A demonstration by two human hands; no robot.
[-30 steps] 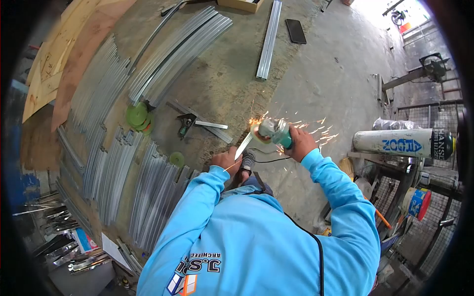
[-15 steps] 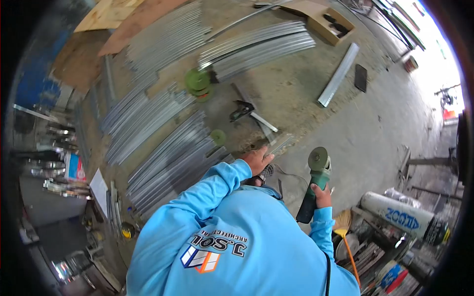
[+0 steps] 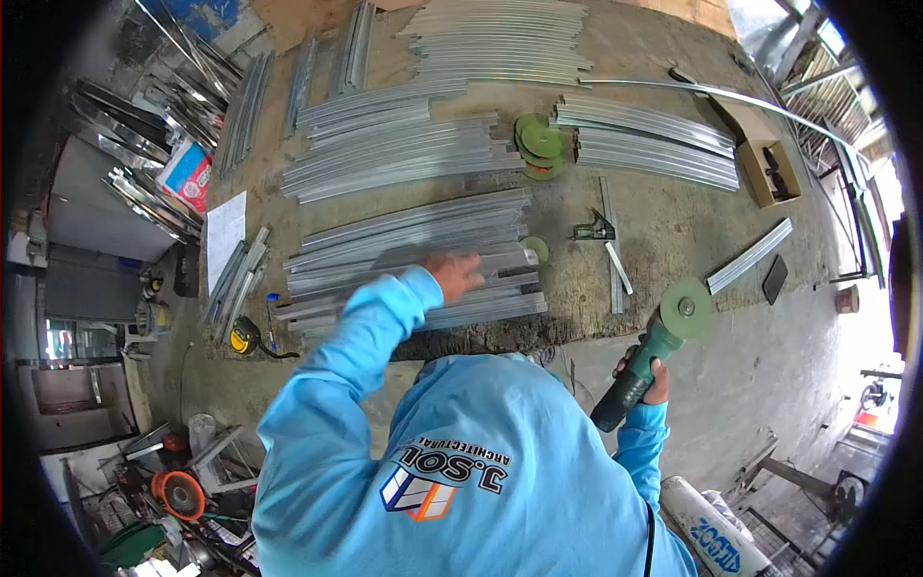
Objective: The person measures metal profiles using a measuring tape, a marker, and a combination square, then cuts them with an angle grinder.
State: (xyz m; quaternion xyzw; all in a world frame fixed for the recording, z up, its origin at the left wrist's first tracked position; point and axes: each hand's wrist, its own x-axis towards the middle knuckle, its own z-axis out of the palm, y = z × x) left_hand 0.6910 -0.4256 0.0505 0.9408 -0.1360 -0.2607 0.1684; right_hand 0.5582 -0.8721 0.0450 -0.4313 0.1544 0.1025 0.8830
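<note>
My right hand [image 3: 658, 381] is wrapped around the body of a green angle grinder [image 3: 635, 378], which is held past the table's near edge. Its round green disc [image 3: 686, 308] points away from me, facing up. Over the nearest stack of metal channels [image 3: 404, 231] is my left hand [image 3: 456, 276], fingers stretched to the right and somewhat blurred by motion. Its fingertips overlap a silvery channel [image 3: 505, 262] in the stack. A loose green cutting disc [image 3: 536, 251] lies by the stack's right end.
More green discs [image 3: 540, 141] lie between further channel stacks. A combination square [image 3: 596, 228] and a short channel [image 3: 750, 256] lie to the right. At left are a yellow tape measure [image 3: 244, 336] and a paper sheet [image 3: 226, 236]. A cardboard box [image 3: 753, 163] stands far right.
My view has turned and straightened toward the table. My left hand has moved from the table's near edge onto the channel stack. The grinder stays in my right hand.
</note>
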